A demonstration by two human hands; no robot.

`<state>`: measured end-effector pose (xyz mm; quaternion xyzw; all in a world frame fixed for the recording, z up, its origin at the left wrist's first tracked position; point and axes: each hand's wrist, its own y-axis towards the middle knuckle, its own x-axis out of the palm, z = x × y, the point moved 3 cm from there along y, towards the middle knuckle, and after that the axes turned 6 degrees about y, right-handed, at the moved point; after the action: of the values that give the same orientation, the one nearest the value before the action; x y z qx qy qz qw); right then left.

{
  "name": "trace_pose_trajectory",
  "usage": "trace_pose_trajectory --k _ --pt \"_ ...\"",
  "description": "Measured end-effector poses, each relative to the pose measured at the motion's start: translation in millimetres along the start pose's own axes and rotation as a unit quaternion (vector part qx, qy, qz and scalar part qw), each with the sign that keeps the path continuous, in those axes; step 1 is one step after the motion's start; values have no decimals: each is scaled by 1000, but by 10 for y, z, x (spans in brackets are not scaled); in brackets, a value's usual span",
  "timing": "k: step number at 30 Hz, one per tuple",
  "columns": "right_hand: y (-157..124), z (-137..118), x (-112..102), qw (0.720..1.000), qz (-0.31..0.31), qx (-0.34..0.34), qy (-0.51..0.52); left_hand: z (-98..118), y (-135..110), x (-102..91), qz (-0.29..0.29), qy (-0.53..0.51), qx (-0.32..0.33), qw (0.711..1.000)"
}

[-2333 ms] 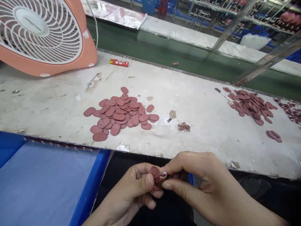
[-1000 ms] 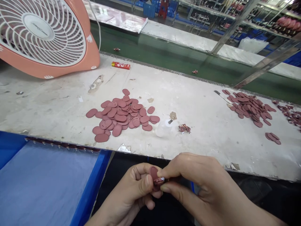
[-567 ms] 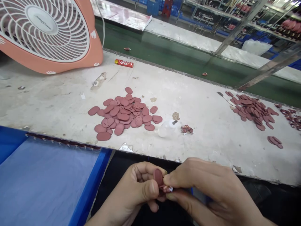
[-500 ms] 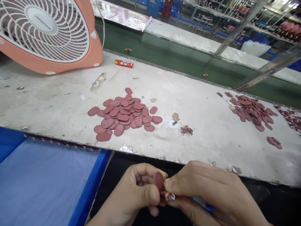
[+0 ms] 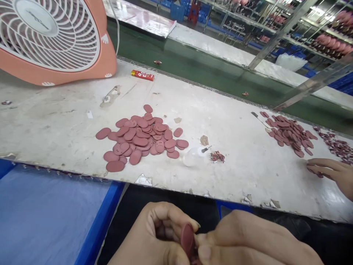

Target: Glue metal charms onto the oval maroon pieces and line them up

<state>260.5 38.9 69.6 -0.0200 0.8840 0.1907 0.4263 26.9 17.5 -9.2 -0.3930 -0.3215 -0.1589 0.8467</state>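
Observation:
At the bottom of the head view, my left hand [image 5: 153,235] is closed, pinching a reddish-brown oval piece [image 5: 187,237] between thumb and fingers. My right hand [image 5: 248,239] presses thumb and finger together against that piece's right edge. Between the fingertips a small reddish-brown bit [image 5: 196,260] partly shows, mostly hidden by my fingers. On the table ahead lies a loose pile of similar oval pieces [image 5: 140,138], some with small holes. Right of the pile are a clear squeeze bottle with a needle tip [image 5: 191,157] and a small heap of reddish-brown bits [image 5: 217,157].
An orange fan [image 5: 79,75] stands at the table's [image 5: 68,136] left. Behind it lies a red-and-yellow packet [image 5: 142,75]. Another person's hand [image 5: 335,173] reaches in at right, beside a second oval pile [image 5: 289,132] and scattered bits [image 5: 336,145]. A green belt [image 5: 198,71] runs behind.
My hands sit slightly lower in view, still together on the oval piece. Another person's hand has come in at right over the loose ovals there. Small items on the green belt have shifted right.

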Motion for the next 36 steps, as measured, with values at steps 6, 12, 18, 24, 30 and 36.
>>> trace_pose_trajectory --k 6,12,18,24,30,36 --pt "-57 -520 566 991 -114 -44 50 -29 100 -21 -51 -23 10 998" --pt "141 -602 567 955 -197 -54 213 -122 136 -64 -40 -12 33 999" --pt "138 -648 556 955 -181 -37 231 -161 131 -68 -37 -9 47 998" --pt "146 -648 534 954 -193 -35 229 -168 127 -67 -42 -8 51 998" --pt "119 -654 539 956 -195 -33 217 -164 133 -61 -88 -16 55 994" --pt "116 -650 459 959 -174 -29 221 -214 138 -125 -102 -68 38 992"
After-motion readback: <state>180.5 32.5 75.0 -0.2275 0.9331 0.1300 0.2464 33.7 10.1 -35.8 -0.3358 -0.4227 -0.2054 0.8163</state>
